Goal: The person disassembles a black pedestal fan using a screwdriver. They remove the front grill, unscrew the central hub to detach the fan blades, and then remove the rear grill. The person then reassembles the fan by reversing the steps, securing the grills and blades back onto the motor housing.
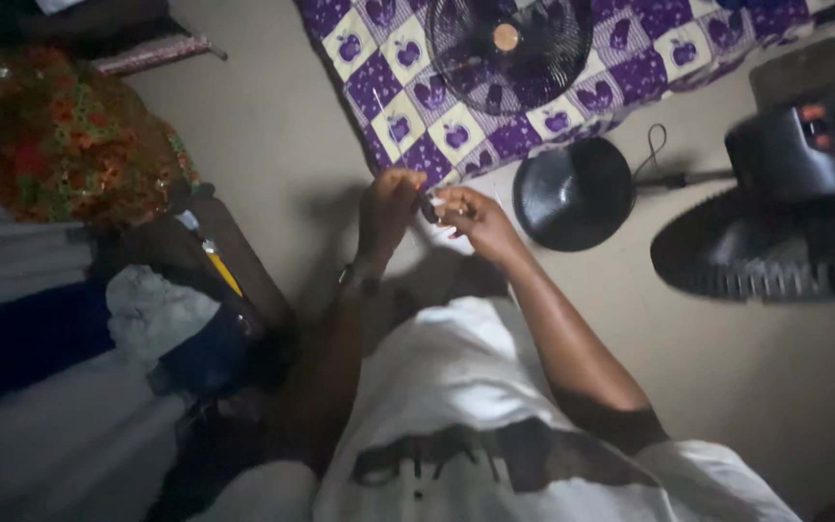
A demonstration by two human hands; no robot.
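Looking down past our white shirt (456, 387), we held our left hand (387, 208) and right hand (471, 220) together above the pale floor (273, 126), fingertips of both pinched on a small dark object (432, 206) too blurred to identify. Just beyond lay a round black fan base (572, 193) and a fan head (775, 242) to the right. Farthest, a black fan grille (509, 48) rested on a purple-and-white checked cloth (398, 87).

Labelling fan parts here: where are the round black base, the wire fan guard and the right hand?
round black base (572, 193), head view, centre of the disc
wire fan guard (509, 43), head view, near its hub
right hand (471, 217), head view, back of hand
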